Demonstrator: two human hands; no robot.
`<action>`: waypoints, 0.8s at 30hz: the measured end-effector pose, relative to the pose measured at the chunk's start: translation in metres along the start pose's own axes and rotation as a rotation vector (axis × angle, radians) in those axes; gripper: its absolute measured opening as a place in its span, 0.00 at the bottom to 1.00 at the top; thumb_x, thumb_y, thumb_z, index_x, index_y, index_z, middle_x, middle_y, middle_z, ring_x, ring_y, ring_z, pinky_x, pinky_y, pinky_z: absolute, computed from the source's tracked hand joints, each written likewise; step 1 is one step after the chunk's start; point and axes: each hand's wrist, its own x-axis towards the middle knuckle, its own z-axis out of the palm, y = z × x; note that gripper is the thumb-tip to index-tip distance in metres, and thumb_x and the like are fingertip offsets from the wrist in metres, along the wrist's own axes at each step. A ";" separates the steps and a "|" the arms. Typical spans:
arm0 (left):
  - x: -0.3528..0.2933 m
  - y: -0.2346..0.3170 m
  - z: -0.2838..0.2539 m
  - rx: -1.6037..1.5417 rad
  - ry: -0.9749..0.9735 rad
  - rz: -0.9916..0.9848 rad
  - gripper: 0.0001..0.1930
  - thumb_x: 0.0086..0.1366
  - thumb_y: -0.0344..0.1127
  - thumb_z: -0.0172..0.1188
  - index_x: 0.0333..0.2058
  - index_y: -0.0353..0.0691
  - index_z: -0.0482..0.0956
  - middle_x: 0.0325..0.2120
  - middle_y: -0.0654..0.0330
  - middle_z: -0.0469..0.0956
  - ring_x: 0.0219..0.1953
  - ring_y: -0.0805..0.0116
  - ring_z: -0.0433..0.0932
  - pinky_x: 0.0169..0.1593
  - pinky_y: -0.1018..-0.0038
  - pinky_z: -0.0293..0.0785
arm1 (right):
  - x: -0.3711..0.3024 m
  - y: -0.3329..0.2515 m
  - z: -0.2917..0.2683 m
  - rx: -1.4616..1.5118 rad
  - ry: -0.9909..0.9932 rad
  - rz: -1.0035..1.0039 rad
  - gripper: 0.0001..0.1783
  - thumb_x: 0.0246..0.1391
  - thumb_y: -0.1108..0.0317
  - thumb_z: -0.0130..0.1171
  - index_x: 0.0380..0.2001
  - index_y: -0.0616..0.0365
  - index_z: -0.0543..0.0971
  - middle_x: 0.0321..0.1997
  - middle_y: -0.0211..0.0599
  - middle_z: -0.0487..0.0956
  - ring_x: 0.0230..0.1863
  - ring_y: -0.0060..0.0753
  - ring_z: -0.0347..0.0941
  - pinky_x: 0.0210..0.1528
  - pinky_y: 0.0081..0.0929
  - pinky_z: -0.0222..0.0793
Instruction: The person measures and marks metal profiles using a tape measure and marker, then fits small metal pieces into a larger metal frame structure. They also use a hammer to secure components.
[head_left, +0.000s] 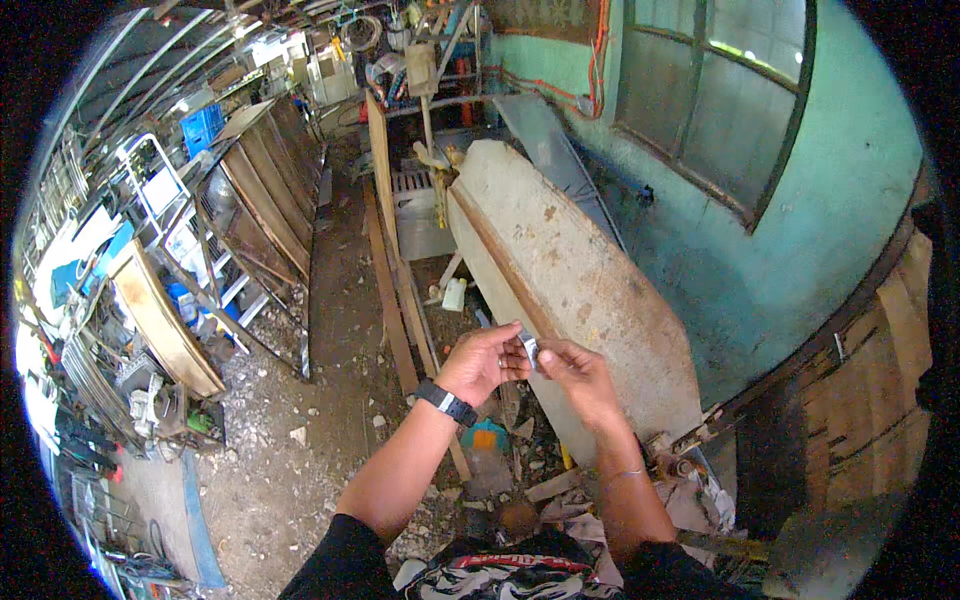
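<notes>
A small silver-grey, flat piece [529, 346] is held between my two hands, in front of my body; its exact kind is too small to tell. My left hand [478, 366], with a black watch on the wrist, has its fingers closed about the left side of the piece. From the other side my right hand [582, 378] pinches it between thumb and fingers. Just beyond and below the hands lies a large worn, pale board [590, 270] with a brown wooden strip [500, 250] along it, stained and dusty.
Long planks [388, 220] stand on edge left of the board. A white plastic bottle [454, 294] lies between them. Farther left are a wooden cabinet [265, 185], a curved wooden panel [165, 318] and piled scrap. A green wall [850, 170] with a window closes the right.
</notes>
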 end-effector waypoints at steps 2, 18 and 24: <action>-0.019 0.008 0.015 0.012 -0.019 0.037 0.15 0.71 0.46 0.66 0.38 0.38 0.83 0.30 0.58 0.83 0.30 0.63 0.85 0.40 0.67 0.83 | -0.003 0.001 0.013 0.140 0.027 0.020 0.09 0.68 0.65 0.64 0.41 0.60 0.84 0.41 0.30 0.85 0.42 0.23 0.78 0.50 0.28 0.74; -0.063 0.025 0.029 0.659 -0.030 0.655 0.12 0.71 0.28 0.66 0.50 0.30 0.85 0.40 0.57 0.87 0.42 0.68 0.87 0.50 0.71 0.84 | -0.040 -0.041 0.020 0.580 -0.039 0.033 0.08 0.68 0.65 0.64 0.38 0.58 0.82 0.32 0.32 0.82 0.33 0.27 0.77 0.44 0.33 0.76; -0.063 0.019 0.032 0.540 -0.068 0.653 0.11 0.70 0.26 0.67 0.48 0.28 0.85 0.40 0.56 0.87 0.42 0.67 0.87 0.50 0.70 0.84 | -0.045 -0.042 0.017 0.634 -0.064 0.049 0.07 0.68 0.65 0.63 0.38 0.58 0.82 0.33 0.32 0.81 0.34 0.27 0.76 0.44 0.35 0.76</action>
